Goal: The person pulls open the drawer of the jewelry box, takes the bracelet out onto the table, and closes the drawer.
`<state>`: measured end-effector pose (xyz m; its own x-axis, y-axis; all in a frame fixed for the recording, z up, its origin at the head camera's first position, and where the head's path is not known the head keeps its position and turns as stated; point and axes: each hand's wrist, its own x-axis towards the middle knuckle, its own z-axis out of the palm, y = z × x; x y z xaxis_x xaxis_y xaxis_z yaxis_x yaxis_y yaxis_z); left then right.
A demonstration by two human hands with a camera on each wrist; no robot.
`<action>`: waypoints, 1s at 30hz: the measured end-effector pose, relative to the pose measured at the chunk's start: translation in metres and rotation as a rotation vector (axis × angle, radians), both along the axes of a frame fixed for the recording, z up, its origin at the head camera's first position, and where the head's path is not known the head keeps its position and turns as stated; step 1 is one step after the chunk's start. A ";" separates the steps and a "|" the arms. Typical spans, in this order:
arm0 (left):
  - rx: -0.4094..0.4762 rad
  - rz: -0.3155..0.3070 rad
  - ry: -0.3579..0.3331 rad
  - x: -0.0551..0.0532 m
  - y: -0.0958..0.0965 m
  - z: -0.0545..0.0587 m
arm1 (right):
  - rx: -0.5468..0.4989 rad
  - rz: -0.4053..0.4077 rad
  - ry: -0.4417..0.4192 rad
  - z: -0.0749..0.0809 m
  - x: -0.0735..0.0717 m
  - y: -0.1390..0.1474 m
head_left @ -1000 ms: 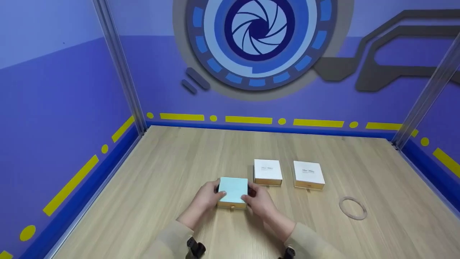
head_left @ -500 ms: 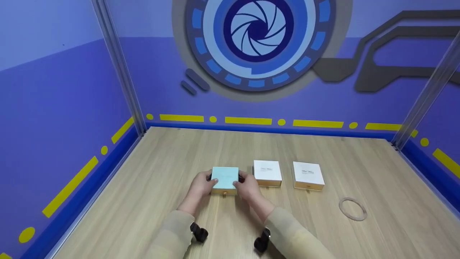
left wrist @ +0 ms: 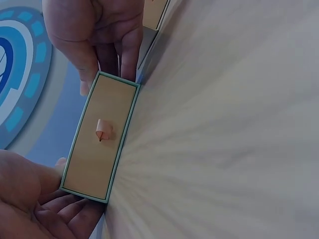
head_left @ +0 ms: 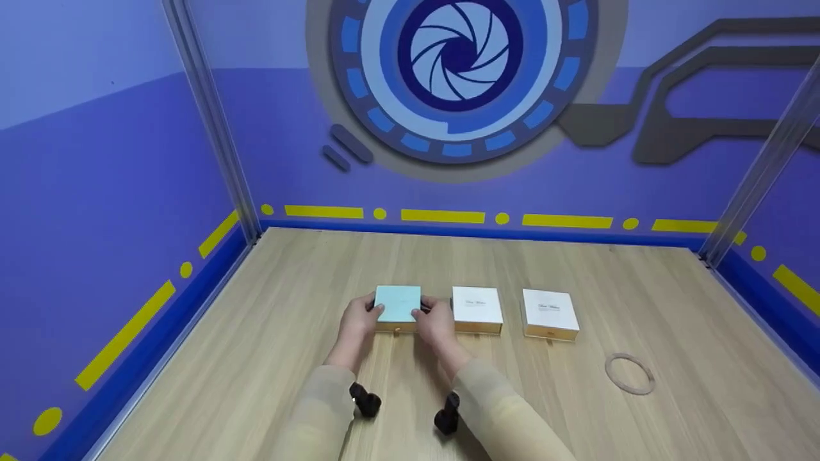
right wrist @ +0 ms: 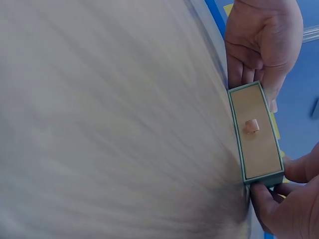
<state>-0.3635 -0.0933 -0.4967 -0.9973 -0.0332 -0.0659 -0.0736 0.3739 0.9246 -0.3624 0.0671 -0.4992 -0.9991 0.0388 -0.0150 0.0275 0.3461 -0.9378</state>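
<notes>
A light turquoise drawer box point(head_left: 398, 303) is held between both hands, left of two white boxes. Its tan drawer front point(left wrist: 97, 144) faces me, pushed in flush, with a small pinkish pull tab point(right wrist: 252, 126) in the middle. My left hand point(head_left: 357, 320) grips the box's left side, thumb on the top edge. On the right side my right hand point(head_left: 438, 322) grips it the same way, close beside the nearer white drawer box point(head_left: 476, 306). The box's underside is hidden in the head view, but it appears at or just above the tabletop.
Farther right sits a second white drawer box point(head_left: 549, 309) with dark lettering on its lid. A flat greyish ring point(head_left: 630, 373) lies on the wooden table point(head_left: 256, 358) at the right. Blue walls point(head_left: 282, 153) stand behind and at the sides.
Both hands have carried the turquoise box away from me and slightly left, so it now lines up roughly with the white boxes. Those boxes and the ring stay where they were.
</notes>
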 end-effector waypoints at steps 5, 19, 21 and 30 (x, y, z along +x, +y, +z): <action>0.025 0.007 0.012 0.003 0.000 -0.002 | -0.003 -0.009 0.022 -0.003 0.002 -0.002; 0.099 0.005 -0.044 0.001 0.003 0.005 | 0.014 0.000 -0.017 0.006 0.005 -0.001; 0.088 0.015 -0.055 -0.001 0.003 0.007 | 0.019 0.002 -0.055 0.009 0.006 0.000; -0.154 0.067 -0.010 -0.008 0.010 0.021 | 0.069 -0.013 0.025 0.026 0.009 0.017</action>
